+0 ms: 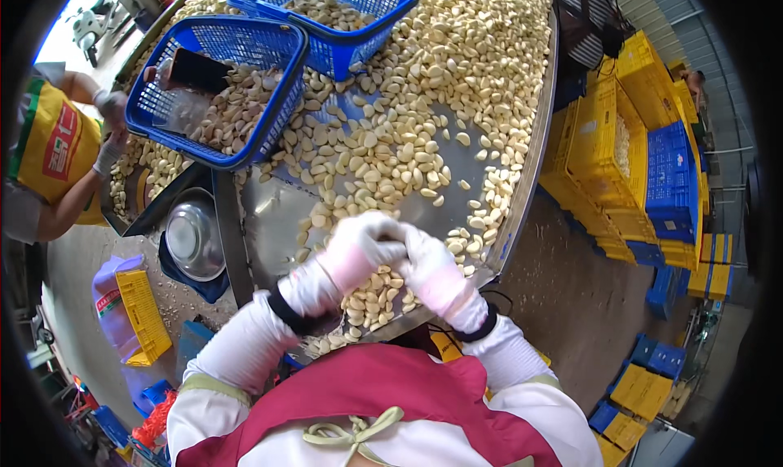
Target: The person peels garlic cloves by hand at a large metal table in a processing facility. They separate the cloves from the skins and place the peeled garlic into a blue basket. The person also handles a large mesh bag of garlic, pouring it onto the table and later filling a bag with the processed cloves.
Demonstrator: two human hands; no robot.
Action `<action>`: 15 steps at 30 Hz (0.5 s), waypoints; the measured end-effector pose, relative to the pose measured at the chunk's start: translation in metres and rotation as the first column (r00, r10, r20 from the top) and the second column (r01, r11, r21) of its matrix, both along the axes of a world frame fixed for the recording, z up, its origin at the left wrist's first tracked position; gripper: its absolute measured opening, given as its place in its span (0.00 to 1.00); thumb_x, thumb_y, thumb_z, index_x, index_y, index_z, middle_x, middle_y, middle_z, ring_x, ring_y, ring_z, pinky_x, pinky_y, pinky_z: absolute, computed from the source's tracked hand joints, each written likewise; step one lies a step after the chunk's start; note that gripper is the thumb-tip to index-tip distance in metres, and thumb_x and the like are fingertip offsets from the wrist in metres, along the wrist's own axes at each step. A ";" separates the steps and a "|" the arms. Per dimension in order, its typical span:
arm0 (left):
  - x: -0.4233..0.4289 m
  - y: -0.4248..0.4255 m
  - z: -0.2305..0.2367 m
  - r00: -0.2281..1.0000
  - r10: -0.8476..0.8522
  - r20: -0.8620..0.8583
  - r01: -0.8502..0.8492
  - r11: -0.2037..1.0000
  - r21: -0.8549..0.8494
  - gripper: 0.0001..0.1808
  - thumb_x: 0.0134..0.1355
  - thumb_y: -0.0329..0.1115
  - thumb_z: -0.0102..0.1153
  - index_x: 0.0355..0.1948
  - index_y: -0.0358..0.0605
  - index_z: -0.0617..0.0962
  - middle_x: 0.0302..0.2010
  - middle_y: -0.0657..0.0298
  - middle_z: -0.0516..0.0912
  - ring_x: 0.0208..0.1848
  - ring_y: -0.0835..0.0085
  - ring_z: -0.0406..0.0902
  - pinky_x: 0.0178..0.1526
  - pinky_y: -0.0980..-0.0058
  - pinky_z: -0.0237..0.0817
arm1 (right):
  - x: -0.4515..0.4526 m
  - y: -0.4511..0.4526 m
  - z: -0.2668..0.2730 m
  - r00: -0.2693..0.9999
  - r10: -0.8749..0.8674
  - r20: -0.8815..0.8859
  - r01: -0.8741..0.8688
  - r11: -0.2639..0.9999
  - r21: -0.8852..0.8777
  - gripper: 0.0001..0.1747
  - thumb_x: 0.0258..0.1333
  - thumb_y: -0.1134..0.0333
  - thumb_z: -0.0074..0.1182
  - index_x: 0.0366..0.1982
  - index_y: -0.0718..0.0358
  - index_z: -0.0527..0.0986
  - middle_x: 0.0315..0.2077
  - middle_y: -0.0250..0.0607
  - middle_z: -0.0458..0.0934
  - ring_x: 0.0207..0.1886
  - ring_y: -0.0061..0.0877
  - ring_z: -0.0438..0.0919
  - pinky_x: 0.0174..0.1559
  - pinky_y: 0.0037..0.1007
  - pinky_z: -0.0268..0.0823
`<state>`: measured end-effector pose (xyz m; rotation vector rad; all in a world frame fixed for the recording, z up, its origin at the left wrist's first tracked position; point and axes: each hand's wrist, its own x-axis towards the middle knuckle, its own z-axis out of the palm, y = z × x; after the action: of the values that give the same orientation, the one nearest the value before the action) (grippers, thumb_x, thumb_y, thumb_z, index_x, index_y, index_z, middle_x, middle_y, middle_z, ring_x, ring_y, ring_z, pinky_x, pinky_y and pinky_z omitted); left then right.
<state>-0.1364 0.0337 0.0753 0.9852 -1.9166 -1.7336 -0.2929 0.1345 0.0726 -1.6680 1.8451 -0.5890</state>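
Both of my hands wear whitish gloves and meet over the near part of a metal table (269,222). My left hand (365,240) has its fingers curled against those of my right hand (425,259). What lies between the fingertips is hidden, so I cannot tell whether they hold a clove. Just below them is a small heap of peeled garlic cloves (372,299). Beyond the hands, loose peeled cloves (391,161) spread over the metal and thicken into a deep pile (483,45) at the far right.
A blue plastic basket (287,115) holds cloves and a dark phone-like object (199,71); a second basket (367,48) stands behind. Left are a metal bowl (186,231) and a co-worker's gloved hands (111,143). Yellow crates (602,155) are stacked right, near another person's striped clothing (587,11).
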 end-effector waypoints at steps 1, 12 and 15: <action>-0.003 0.019 0.000 0.999 0.017 -0.027 -0.018 0.998 -0.063 0.10 0.53 0.27 0.74 0.36 0.41 0.86 0.32 0.60 0.85 0.35 0.71 0.82 0.40 0.73 0.75 | -0.003 0.013 -0.001 0.998 0.016 0.058 -0.019 0.999 0.045 0.25 0.62 0.58 0.56 0.57 0.61 0.69 0.37 0.53 0.81 0.44 0.49 0.81 0.47 0.47 0.74; -0.032 0.096 -0.046 0.890 -0.455 -0.029 0.455 0.891 -0.006 0.09 0.50 0.33 0.70 0.34 0.47 0.89 0.28 0.60 0.83 0.35 0.60 0.83 0.41 0.65 0.74 | 0.030 0.140 -0.011 0.866 -0.218 -0.450 0.406 0.832 0.379 0.18 0.62 0.56 0.54 0.41 0.64 0.68 0.26 0.52 0.82 0.28 0.48 0.84 0.32 0.52 0.76; -0.035 0.102 -0.049 0.881 -0.466 0.080 0.471 0.880 -0.063 0.07 0.51 0.33 0.69 0.32 0.46 0.88 0.29 0.58 0.84 0.35 0.59 0.83 0.40 0.64 0.74 | 0.028 0.150 -0.037 0.914 -0.126 -0.385 0.332 0.780 0.531 0.17 0.65 0.57 0.51 0.44 0.65 0.72 0.31 0.55 0.83 0.33 0.50 0.84 0.34 0.51 0.76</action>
<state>-0.1717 0.1361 0.0265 0.5759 -2.3958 -1.8662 -0.2649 0.2841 0.0356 -1.1647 2.1961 0.2011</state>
